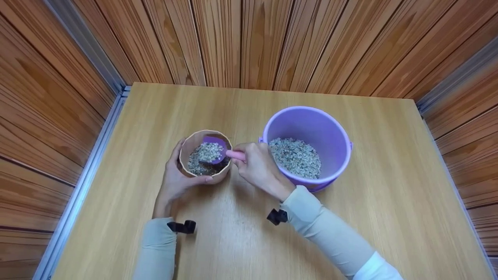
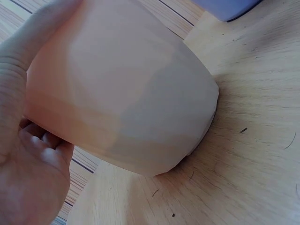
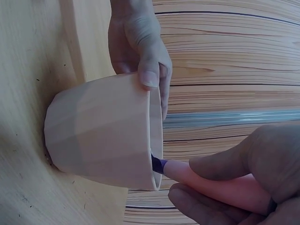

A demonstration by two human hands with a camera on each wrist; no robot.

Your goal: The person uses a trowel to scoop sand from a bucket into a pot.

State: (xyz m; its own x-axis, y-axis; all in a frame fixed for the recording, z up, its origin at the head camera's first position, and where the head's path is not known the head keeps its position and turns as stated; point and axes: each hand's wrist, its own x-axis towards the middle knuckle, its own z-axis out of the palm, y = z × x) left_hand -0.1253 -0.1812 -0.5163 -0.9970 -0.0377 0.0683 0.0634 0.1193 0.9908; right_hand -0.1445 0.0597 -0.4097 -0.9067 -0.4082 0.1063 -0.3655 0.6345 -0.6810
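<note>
On the left of the table stands a pale peach plant pot with a faceted rim and gravel over dark soil inside. My left hand grips it, thumb at the near rim and fingers round the far left side. The left wrist view shows the pot's wall close up. My right hand holds a small shovel by its pink handle. The purple blade, heaped with gravel, is inside the pot's mouth. In the right wrist view the pot's rim hides most of the blade.
Right of the pot stands a purple bucket, partly filled with grey-white gravel. My right forearm passes in front of it. Small dark crumbs lie on the tabletop. Wood-patterned walls enclose the table's back and sides.
</note>
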